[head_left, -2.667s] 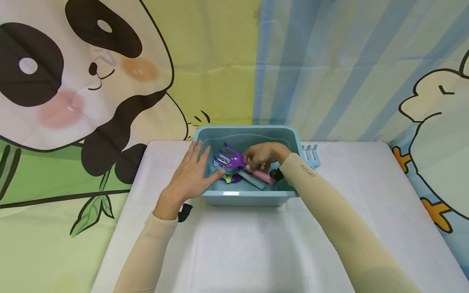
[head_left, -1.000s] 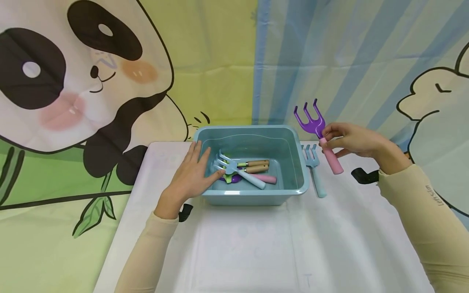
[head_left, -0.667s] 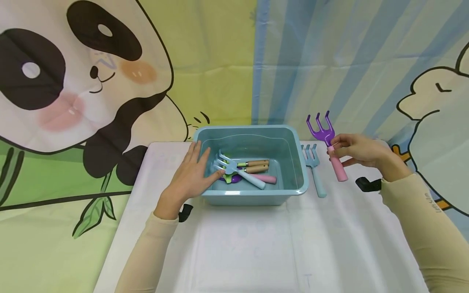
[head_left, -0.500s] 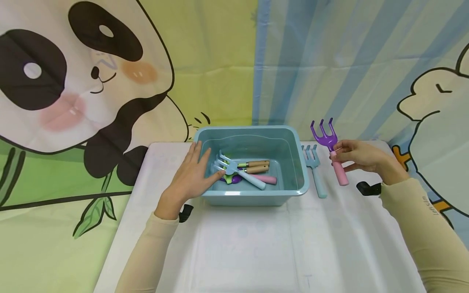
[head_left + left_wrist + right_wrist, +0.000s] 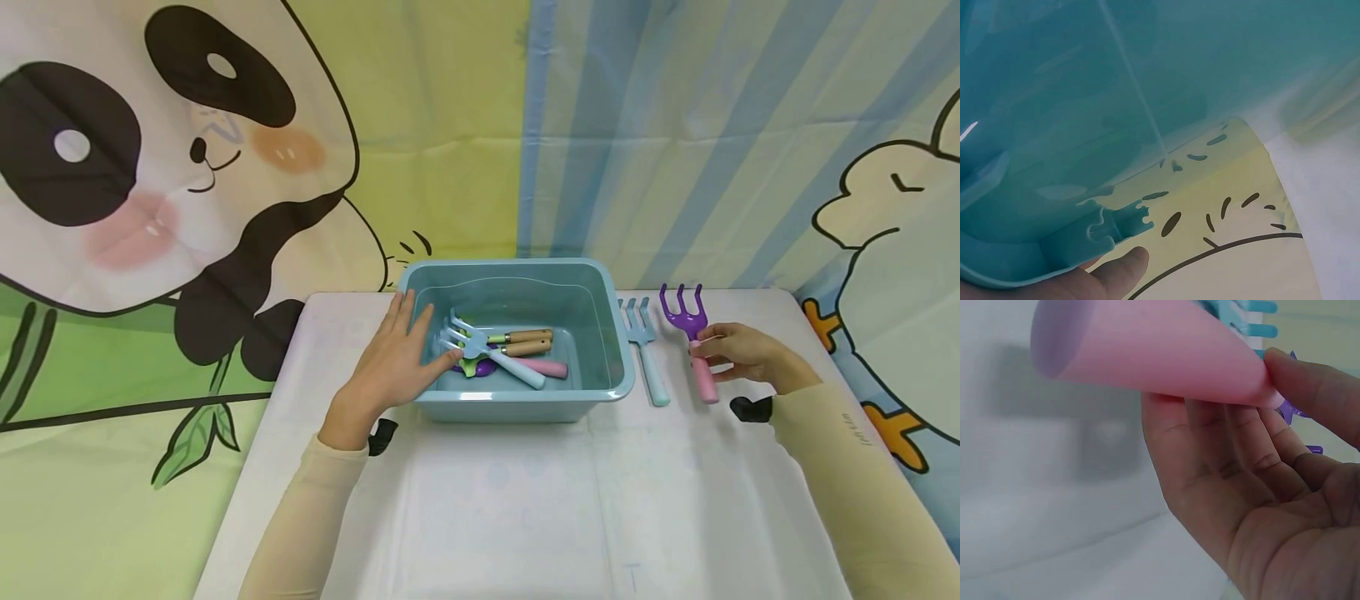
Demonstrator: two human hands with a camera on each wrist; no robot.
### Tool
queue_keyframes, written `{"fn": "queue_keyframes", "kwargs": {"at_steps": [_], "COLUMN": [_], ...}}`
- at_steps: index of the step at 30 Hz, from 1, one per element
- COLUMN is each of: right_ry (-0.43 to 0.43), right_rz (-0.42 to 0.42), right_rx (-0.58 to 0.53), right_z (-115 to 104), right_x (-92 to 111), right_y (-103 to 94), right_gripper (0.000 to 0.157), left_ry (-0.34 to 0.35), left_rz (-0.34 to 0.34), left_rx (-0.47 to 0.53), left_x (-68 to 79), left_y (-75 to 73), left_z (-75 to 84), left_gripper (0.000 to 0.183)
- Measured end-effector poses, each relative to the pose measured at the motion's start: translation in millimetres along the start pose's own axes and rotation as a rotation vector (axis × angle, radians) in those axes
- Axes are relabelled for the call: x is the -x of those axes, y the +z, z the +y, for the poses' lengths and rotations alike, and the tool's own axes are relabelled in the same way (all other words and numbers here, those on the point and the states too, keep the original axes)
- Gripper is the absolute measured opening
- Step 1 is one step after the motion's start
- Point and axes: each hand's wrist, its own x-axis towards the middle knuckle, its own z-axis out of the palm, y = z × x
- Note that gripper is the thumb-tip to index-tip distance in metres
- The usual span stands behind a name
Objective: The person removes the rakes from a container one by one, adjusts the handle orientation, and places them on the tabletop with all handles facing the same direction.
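My right hand (image 5: 738, 354) pinches a toy hand rake (image 5: 703, 371) with purple tines and a pink handle, over the right part of the table. In the right wrist view the thumb and fingers hold the pink handle (image 5: 1166, 353) near its purple end. A light blue hand rake (image 5: 647, 354) lies just left of it, beside the tub. My left hand (image 5: 390, 358) rests on the left rim of the blue plastic tub (image 5: 525, 396), fingers straight and spread. The left wrist view has a finger (image 5: 1124, 270) beneath the tub's rim.
Inside the tub lie another light blue rake (image 5: 506, 362), a pink handle (image 5: 546, 367), wooden-handled tools (image 5: 528, 345) and purple and green parts, heads overlapping. The white table (image 5: 502, 500) meets a printed cloth backdrop (image 5: 442, 150) behind the tub.
My right hand has taken the purple and pink rake out of the tub, carried it right past the light blue rake, then lowered it toward the table. The left hand has stayed on the rim.
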Motion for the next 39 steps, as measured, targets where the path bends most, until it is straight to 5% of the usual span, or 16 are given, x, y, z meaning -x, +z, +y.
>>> {"fn": "queue_keyframes", "kwargs": {"at_steps": [16, 39], "right_ry": [0.1, 0.102], "right_rz": [0.035, 0.045], "right_rx": [0.05, 0.148], "right_z": [10, -2], "right_x": [-21, -29], "right_y": [1.3, 7.8], "right_gripper": [0.042, 0.028], "left_ry": [-0.002, -0.003], "left_rz": [0.004, 0.008], "left_rx": [0.001, 0.0], "left_x": [0.6, -0.7], "left_y": [0.3, 0.5], "left_z": [0.3, 0.3], "left_gripper": [0.096, 0.097]}}
